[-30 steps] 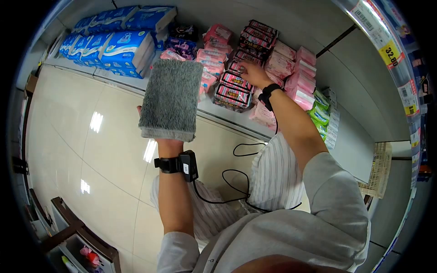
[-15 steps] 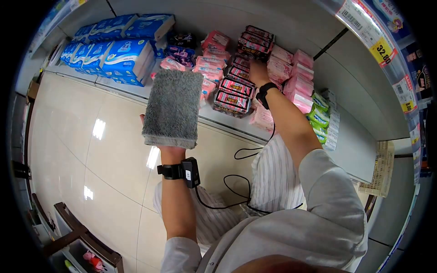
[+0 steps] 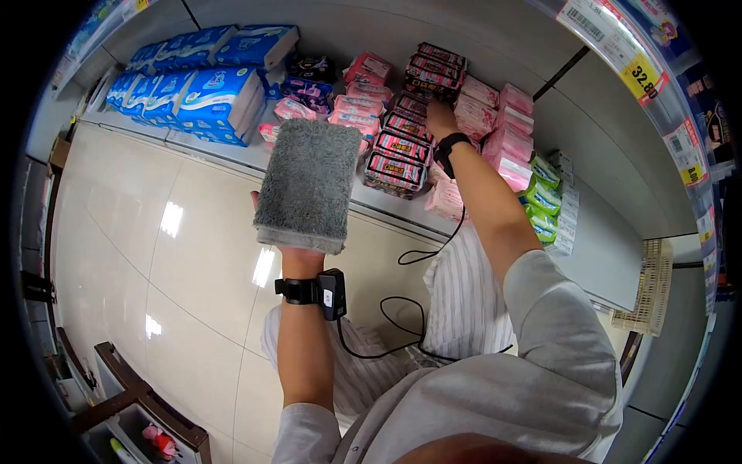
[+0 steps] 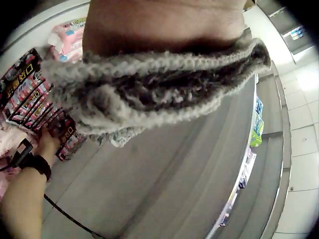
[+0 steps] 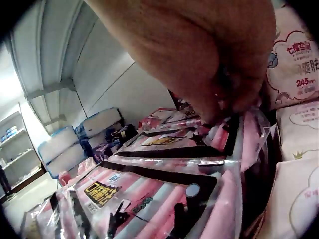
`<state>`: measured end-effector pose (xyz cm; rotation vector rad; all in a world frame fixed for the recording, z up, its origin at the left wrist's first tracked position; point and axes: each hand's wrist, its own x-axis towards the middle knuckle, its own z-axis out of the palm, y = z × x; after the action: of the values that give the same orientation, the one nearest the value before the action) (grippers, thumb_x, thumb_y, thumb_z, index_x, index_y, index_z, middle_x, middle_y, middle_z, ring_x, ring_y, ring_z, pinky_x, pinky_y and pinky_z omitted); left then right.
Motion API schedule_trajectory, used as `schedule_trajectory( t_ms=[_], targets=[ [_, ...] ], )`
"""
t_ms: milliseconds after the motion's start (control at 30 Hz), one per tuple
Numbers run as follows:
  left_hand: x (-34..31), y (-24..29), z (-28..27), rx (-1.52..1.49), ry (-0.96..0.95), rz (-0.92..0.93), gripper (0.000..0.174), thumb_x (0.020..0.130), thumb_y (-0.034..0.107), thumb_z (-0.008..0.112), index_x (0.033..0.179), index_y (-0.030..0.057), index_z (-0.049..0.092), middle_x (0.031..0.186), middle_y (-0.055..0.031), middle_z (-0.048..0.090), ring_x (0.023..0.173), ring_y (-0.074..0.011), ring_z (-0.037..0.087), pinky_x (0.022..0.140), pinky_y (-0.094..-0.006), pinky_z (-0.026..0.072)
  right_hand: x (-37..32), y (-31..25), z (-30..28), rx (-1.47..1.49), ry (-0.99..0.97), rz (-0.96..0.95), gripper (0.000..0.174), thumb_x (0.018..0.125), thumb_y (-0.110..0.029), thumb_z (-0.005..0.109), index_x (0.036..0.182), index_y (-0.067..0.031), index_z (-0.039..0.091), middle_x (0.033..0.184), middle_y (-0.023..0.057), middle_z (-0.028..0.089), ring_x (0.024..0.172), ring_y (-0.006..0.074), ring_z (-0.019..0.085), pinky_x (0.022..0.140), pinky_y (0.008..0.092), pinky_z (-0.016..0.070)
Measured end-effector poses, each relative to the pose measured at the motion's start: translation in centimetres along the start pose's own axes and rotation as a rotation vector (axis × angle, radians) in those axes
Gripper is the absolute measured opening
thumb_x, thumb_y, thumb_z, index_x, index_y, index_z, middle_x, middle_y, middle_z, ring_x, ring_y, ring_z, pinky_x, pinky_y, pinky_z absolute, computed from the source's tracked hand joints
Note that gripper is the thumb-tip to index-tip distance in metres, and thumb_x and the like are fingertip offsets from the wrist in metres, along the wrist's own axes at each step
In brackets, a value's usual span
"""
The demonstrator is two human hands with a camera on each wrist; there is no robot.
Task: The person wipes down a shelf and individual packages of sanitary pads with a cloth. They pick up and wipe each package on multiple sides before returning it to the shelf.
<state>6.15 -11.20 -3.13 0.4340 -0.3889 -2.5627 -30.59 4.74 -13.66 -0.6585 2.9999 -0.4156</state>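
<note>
A folded grey fluffy cloth (image 3: 309,185) lies flat on my upturned left hand (image 3: 301,257). The thumb sticks out past its left side; the cloth hides the other fingers. In the left wrist view its folded edge (image 4: 149,112) hangs just beyond the wrist. My right hand (image 3: 441,120) reaches into a row of black-and-pink packs of sanitary pads (image 3: 396,172) on the low shelf. In the right wrist view, its bent thumb and fingers pinch the far end of a pack (image 5: 214,134), fingertips partly in shadow.
Blue packs (image 3: 220,100) stand stacked at the shelf's left end. Pink packs (image 3: 359,104) lie left of the row, pale pink ones (image 3: 506,143) and green ones (image 3: 542,197) to its right. A price-tag rail (image 3: 634,69) curves overhead at right. A black cable (image 3: 421,321) loops near my legs.
My right hand has moved from above the packs down among them, toward the back right of the row. The left hand with the cloth has shifted slightly right and lower.
</note>
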Motion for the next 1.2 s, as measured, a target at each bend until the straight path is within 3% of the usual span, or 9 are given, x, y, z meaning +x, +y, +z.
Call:
schedule_trajectory(
  t_ms=[433, 500, 633, 733, 800, 933, 1000, 1067, 1200],
  targets=[
    [-0.8, 0.0, 0.7, 0.032, 0.078, 0.032, 0.070, 0.095, 0.065, 0.040, 0.138, 0.0102, 0.050, 0.139, -0.0128, 0.052, 0.120, -0.0350, 0.053, 0.100, -0.0503, 0.0447, 0.6, -0.4, 1.9, 0.108, 0.008, 0.153, 0.062, 0.091, -0.006, 0.058, 0.147, 0.0016, 0.033, 0.143, 0.0301, 0.039, 0.114, 0.0431, 0.057, 0.089, 0.0453, 0.0558],
    [-1.0, 0.1, 0.6, 0.034, 0.068, 0.029, 0.070, 0.095, 0.065, 0.039, 0.138, 0.0110, 0.049, 0.140, -0.0122, 0.051, 0.121, -0.0345, 0.052, 0.101, -0.0502, 0.0449, 0.7, -0.1, 3.1, 0.093, 0.220, 0.128, 0.062, 0.077, -0.018, 0.073, 0.129, 0.0052, 0.048, 0.123, 0.0279, 0.056, 0.113, 0.0441, 0.052, 0.097, 0.0471, 0.0459],
    [-0.8, 0.1, 0.3, 0.028, 0.036, 0.040, 0.069, 0.095, 0.064, 0.039, 0.139, 0.0120, 0.049, 0.141, -0.0116, 0.051, 0.123, -0.0344, 0.052, 0.102, -0.0506, 0.0447, -2.5, -2.7, -1.4, 0.067, 0.164, 0.146, 0.065, 0.089, -0.018, 0.068, 0.140, 0.0087, 0.037, 0.138, 0.0298, 0.044, 0.109, 0.0420, 0.059, 0.087, 0.0453, 0.0559],
    [-0.6, 0.2, 0.0, -0.016, 0.035, 0.038, 0.068, 0.095, 0.064, 0.039, 0.138, 0.0123, 0.050, 0.141, -0.0115, 0.051, 0.124, -0.0344, 0.051, 0.101, -0.0513, 0.0446, -2.6, -3.5, -2.5, 0.026, 0.312, 0.019, 0.065, 0.086, -0.027, 0.073, 0.132, 0.0110, 0.044, 0.126, 0.0283, 0.052, 0.102, 0.0411, 0.060, 0.084, 0.0474, 0.0543],
    [-0.6, 0.2, 0.2, -0.007, 0.057, 0.039, 0.068, 0.095, 0.064, 0.039, 0.138, 0.0124, 0.050, 0.141, -0.0115, 0.051, 0.124, -0.0345, 0.051, 0.101, -0.0517, 0.0445, -2.4, -4.2, -3.5, -0.108, 0.538, -0.290, 0.062, 0.082, -0.033, 0.075, 0.122, 0.0088, 0.053, 0.115, 0.0243, 0.057, 0.100, 0.0402, 0.060, 0.086, 0.0479, 0.0513],
    [-0.1, 0.2, 0.5, -0.104, 0.037, 0.008, 0.068, 0.095, 0.064, 0.040, 0.138, 0.0122, 0.050, 0.142, -0.0116, 0.051, 0.124, -0.0352, 0.051, 0.102, -0.0526, 0.0438, -7.5, -11.0, -11.2, 0.016, 0.460, -0.207, 0.060, 0.074, -0.034, 0.077, 0.118, 0.0029, 0.060, 0.108, 0.0191, 0.058, 0.102, 0.0379, 0.058, 0.089, 0.0472, 0.0479],
    [0.2, 0.0, 0.4, -0.133, -0.059, 0.001, 0.069, 0.095, 0.064, 0.041, 0.138, 0.0121, 0.050, 0.141, -0.0115, 0.051, 0.124, -0.0354, 0.051, 0.102, -0.0525, 0.0433, -10.4, -13.7, -13.4, 0.021, 0.736, -0.411, 0.058, 0.066, -0.030, 0.078, 0.115, -0.0035, 0.063, 0.102, 0.0148, 0.058, 0.098, 0.0330, 0.058, 0.084, 0.0463, 0.0444],
    [0.6, -0.1, 0.4, -0.172, -0.231, -0.008, 0.069, 0.094, 0.064, 0.040, 0.138, 0.0116, 0.050, 0.140, -0.0114, 0.052, 0.123, -0.0356, 0.051, 0.103, -0.0524, 0.0420, -13.4, -16.2, -14.7, 0.114, 0.766, -0.539, 0.058, 0.064, -0.029, 0.079, 0.114, -0.0054, 0.063, 0.101, 0.0130, 0.058, 0.096, 0.0308, 0.057, 0.080, 0.0456, 0.0425],
    [1.6, 0.5, 0.6, -0.132, -0.064, 0.035, 0.073, 0.095, 0.065, 0.030, 0.146, 0.0137, 0.042, 0.144, -0.0110, 0.049, 0.128, -0.0329, 0.049, 0.108, -0.0476, 0.0387, -19.9, -19.6, -15.7, 0.304, 0.608, -0.895, 0.050, 0.065, -0.023, 0.079, 0.111, -0.0093, 0.065, 0.098, 0.0071, 0.058, 0.090, 0.0269, 0.056, 0.076, 0.0422, 0.0393]
  ],
)
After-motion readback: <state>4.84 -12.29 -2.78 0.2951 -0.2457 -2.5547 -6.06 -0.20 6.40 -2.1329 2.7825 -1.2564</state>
